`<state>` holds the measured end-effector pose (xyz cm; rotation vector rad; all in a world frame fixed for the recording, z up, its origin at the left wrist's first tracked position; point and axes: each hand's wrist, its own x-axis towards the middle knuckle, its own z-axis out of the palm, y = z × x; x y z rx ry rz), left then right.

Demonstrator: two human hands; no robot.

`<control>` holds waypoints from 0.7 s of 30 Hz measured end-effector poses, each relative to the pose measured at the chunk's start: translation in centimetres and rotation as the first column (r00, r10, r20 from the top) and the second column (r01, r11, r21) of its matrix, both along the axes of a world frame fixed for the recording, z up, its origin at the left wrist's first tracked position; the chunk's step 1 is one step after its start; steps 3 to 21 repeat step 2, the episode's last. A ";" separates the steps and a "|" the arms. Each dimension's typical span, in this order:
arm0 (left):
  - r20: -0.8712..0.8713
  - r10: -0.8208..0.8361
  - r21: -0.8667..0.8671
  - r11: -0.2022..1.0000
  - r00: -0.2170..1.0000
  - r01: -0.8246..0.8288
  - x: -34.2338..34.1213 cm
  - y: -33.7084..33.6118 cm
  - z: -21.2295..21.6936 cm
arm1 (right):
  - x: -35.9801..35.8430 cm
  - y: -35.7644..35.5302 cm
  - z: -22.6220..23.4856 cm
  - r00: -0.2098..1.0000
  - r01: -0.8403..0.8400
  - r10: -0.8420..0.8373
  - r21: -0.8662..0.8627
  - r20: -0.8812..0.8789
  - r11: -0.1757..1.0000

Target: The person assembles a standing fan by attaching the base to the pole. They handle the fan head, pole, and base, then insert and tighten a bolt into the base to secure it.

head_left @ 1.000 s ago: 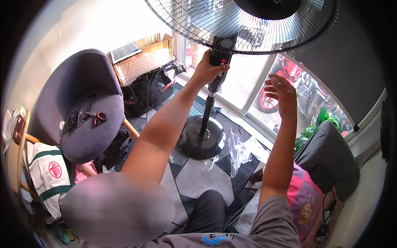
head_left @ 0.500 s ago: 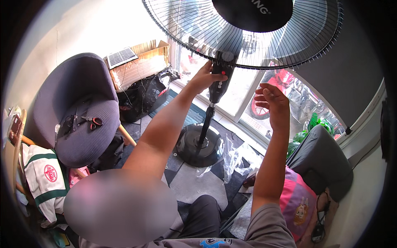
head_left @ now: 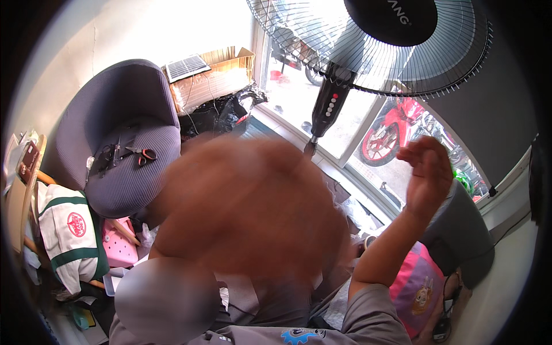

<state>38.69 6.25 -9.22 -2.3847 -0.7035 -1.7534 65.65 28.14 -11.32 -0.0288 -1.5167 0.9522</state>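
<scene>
Right hand [head_left: 425, 175] raised, fingers [head_left: 415, 154] loosely curled, grasping nothing, sitting right of and below the pedestal fan's control neck [head_left: 329, 103]. Neck's long axis runs near upright, slightly tilted, under the fan grille [head_left: 368, 52]. Left hand is a big motion blur [head_left: 247, 213] just below the neck; finger state cannot be told. The blur looks nearer. Scissors [head_left: 144, 152] lie on the grey chair [head_left: 115, 144], far left of the fan.

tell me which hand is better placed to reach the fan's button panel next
Likely the right hand: it is raised, open and empty, in clear view just right of the fan's button panel. The left hand is lost in a large blur close to the camera, so its position cannot be told.
</scene>
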 end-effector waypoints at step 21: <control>0.009 0.012 0.147 0.989 1.000 -0.014 1.2 -5.6 3.8 | 1.1 -2.0 1.3 0.993 0.084 -0.057 0.294 -0.099 0.952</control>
